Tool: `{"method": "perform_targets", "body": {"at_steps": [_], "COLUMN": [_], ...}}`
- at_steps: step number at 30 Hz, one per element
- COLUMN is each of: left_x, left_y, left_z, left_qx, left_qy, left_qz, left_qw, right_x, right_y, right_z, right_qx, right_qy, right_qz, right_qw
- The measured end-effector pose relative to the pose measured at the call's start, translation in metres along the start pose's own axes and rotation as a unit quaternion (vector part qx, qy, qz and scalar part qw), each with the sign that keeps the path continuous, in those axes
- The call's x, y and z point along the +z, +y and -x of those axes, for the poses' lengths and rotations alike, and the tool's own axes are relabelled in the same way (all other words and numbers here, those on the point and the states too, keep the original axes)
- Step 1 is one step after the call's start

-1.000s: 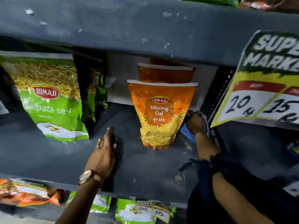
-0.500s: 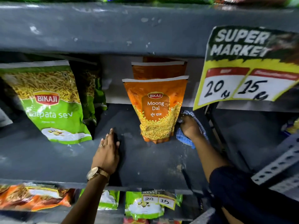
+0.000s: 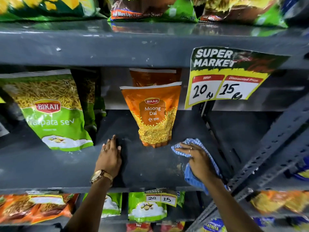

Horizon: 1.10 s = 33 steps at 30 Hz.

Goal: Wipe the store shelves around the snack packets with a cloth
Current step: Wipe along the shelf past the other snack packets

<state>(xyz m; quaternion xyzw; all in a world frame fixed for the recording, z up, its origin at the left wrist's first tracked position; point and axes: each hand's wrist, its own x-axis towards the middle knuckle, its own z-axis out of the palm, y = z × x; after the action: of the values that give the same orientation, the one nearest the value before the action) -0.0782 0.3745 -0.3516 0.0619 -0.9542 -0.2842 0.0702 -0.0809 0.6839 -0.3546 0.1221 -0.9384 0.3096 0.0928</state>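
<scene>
Risk sits at the orange Moong Dal packet (image 3: 154,118): your right hand (image 3: 199,160) presses the blue checked cloth (image 3: 194,142) flat-fingered on the shelf (image 3: 147,168) just beside its base, so a leftward sweep could topple it. Your left hand (image 3: 110,158) rests flat, holding nothing.

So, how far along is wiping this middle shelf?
Done: unclear, the shelf shows no plainly wiped patch. In hand: the right hand presses the blue cloth flat, right of the Moong Dal packet; the left hand rests left of it. Left: probably the stretch before the green sev packet.
</scene>
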Motion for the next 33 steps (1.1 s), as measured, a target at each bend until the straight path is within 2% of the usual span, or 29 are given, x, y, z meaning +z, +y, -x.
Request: {"method": "perform_targets", "body": {"at_steps": [7, 9, 11, 12, 15, 20, 26, 29, 33], "left_x": [-0.006, -0.007, -0.007, -0.007, -0.006, -0.009, -0.009, -0.005, -0.010], "left_y": [0.006, 0.007, 0.007, 0.007, 0.001, -0.007, -0.007, -0.011, -0.009], "left_z": [0.005, 0.005, 0.005, 0.006, 0.005, 0.005, 0.006, 0.003, 0.004], "left_qx": [0.025, 0.020, 0.019, 0.018, 0.019, 0.003, 0.026, 0.046, 0.044], "left_qy": [0.001, 0.002, 0.005, 0.005, 0.004, 0.025, 0.007, 0.008, 0.026], "left_qz": [0.001, 0.003, 0.003, 0.004, 0.021, 0.076, 0.075, 0.080, 0.128], "left_qw": [1.000, 1.000, 1.000, 1.000, 1.000, 0.997, 0.997, 0.996, 0.990], "right_x": [-0.022, -0.037, -0.044, -0.041, -0.012, 0.019, 0.054, 0.068, 0.076], "right_y": [-0.035, -0.033, -0.021, -0.015, -0.012, -0.042, -0.082, -0.094, -0.118], "right_z": [0.062, 0.053, 0.039, 0.034, 0.032, 0.020, 0.017, 0.015, 0.026], "right_qx": [0.021, 0.048, 0.109, 0.151, 0.206, 0.146, 0.052, 0.012, -0.058], "right_qy": [-0.056, -0.013, 0.058, 0.068, 0.008, -0.020, -0.039, -0.020, -0.053], "right_qz": [-0.139, -0.164, -0.126, -0.087, 0.063, 0.116, 0.140, 0.111, -0.006], "right_qw": [0.988, 0.985, 0.984, 0.982, 0.976, 0.982, 0.988, 0.994, 0.997]}}
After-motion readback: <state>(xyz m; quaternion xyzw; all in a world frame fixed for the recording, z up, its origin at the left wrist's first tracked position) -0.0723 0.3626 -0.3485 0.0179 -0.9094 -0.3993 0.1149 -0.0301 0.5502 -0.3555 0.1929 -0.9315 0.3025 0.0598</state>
